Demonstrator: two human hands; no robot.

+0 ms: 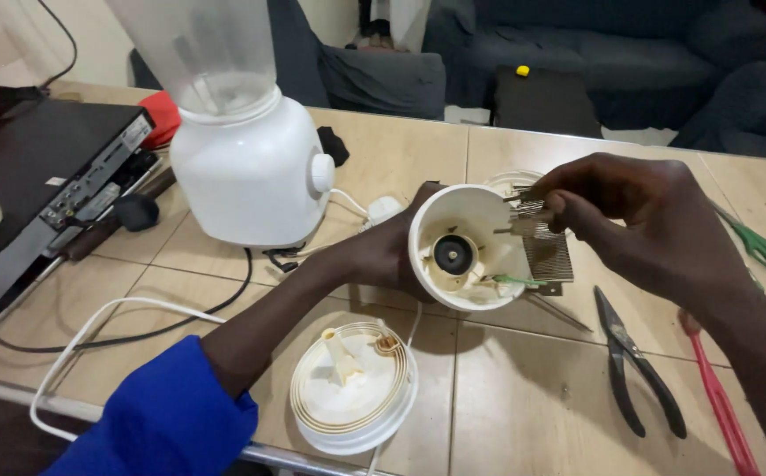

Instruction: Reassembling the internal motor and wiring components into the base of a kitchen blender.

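My left hand (392,251) grips a white round appliance housing (467,211) from behind, its open side tilted toward me. Inside it sit a black round hub (453,254), cream plastic parts and a green wire (515,281). My right hand (643,220) pinches a small metal part with wires (524,220) at the housing's right rim, next to a ribbed metal piece (546,256). A white round cover with a coiled flat cord (352,388) lies on the table near me.
A white blender with a clear jug (242,150) stands at the left. A black electronics box (39,176) lies at far left. Black pliers (634,366), a red-handled tool (718,405) and green-handled scissors (762,247) lie to the right. White and black cables cross the tiled table (515,397).
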